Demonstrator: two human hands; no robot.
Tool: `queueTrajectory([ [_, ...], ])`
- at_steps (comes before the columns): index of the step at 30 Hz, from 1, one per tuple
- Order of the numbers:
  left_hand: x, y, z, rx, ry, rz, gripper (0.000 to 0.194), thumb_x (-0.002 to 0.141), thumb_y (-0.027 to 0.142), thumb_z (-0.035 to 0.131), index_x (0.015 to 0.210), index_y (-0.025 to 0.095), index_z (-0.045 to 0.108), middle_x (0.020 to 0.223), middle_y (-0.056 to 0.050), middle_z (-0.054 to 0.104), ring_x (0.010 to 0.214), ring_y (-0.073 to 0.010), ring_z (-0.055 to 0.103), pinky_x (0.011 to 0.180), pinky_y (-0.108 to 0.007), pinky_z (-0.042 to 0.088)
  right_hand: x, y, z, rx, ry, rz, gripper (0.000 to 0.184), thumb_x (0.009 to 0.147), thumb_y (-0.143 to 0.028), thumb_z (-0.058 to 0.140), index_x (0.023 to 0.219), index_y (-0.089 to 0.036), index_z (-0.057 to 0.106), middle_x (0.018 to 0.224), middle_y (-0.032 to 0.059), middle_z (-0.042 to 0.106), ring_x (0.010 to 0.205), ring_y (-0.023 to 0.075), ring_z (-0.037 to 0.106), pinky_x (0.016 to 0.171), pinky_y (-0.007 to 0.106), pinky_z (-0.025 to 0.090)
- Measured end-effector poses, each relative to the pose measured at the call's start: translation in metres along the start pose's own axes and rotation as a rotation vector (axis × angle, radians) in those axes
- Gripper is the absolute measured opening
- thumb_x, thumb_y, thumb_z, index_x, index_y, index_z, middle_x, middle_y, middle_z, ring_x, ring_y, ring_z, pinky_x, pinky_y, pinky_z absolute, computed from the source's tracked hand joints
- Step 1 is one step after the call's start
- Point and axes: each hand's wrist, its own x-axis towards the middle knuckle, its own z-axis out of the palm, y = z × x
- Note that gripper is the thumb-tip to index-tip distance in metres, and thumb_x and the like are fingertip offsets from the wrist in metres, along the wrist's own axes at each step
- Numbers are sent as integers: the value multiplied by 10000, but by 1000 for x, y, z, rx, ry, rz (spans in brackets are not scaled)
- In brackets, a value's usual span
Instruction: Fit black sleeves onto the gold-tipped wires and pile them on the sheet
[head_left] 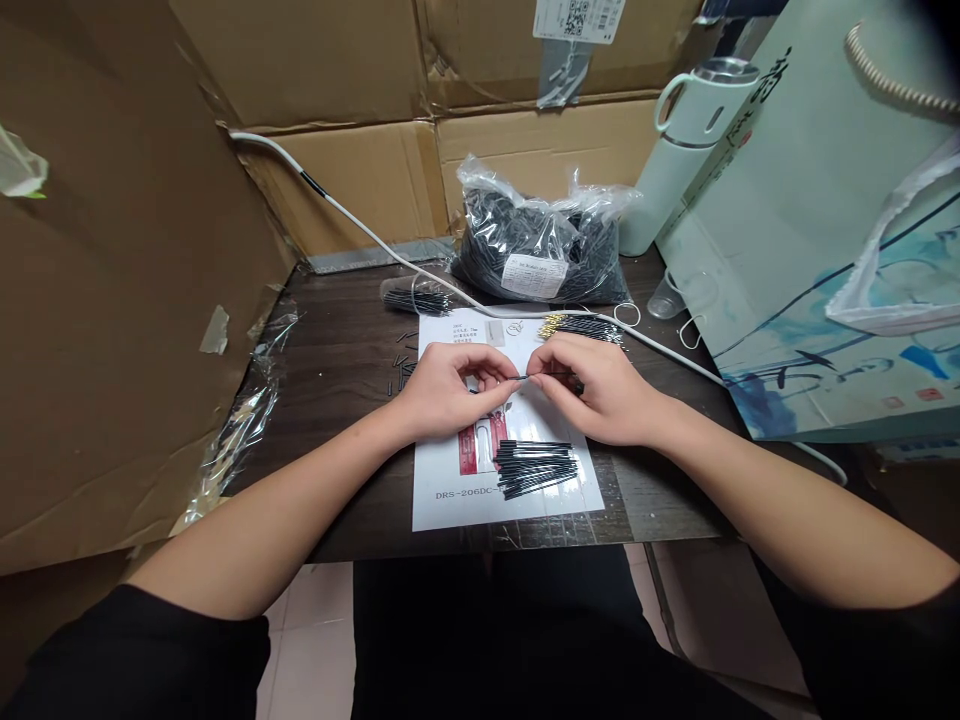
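My left hand [459,390] and my right hand [592,385] meet over a printed white sheet [442,510]. Between their fingertips is a thin black rod [523,378], pinched from both sides. Its exact kind is too small to make out. Below the hands, a pile of thin black rods [534,468] lies on the sheet. Just beyond my right hand sits a bundle of black rods with gold-coloured ends [574,328]. Short black tube pieces [401,362] are scattered to the left of my left hand.
A clear bag of black pieces [540,250] stands at the back, beside a pale green flask [667,160]. A clear container of black rods [416,298] lies left of it. A white cable [360,228] crosses the dark table [337,440]. Cardboard [120,280] and a paper bag [825,250] flank it.
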Motion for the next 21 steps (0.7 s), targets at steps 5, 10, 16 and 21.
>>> queueTrajectory([
  [5,0,1,0,1,-6,-9,193,876,314,826,928,129,810,834,-68,782,701,-107,650,702,-245,570,0,-1,-1,1,-14,15,71,1011,-152,579,1021,-190,638,925,55,666,795,186,583,740,329,457],
  [10,0,1,0,16,-7,-6,203,876,327,826,931,133,809,832,-70,783,697,-115,650,699,-259,573,0,-1,-1,-7,-19,25,73,1013,-158,572,1021,-198,632,928,56,670,796,190,581,741,333,458],
  [16,-1,0,1,11,-15,-18,194,868,315,824,932,133,802,840,-66,777,706,-112,647,716,-256,571,0,-1,-2,-12,-17,13,62,1009,-153,579,1015,-191,628,918,56,661,792,189,579,746,331,456],
  [21,3,4,-14,114,-95,9,273,787,194,784,1054,138,787,924,-62,779,702,-118,634,689,-264,533,1,-3,-4,-16,-42,26,57,1021,-167,575,1026,-194,624,949,67,659,855,211,591,809,352,474],
])
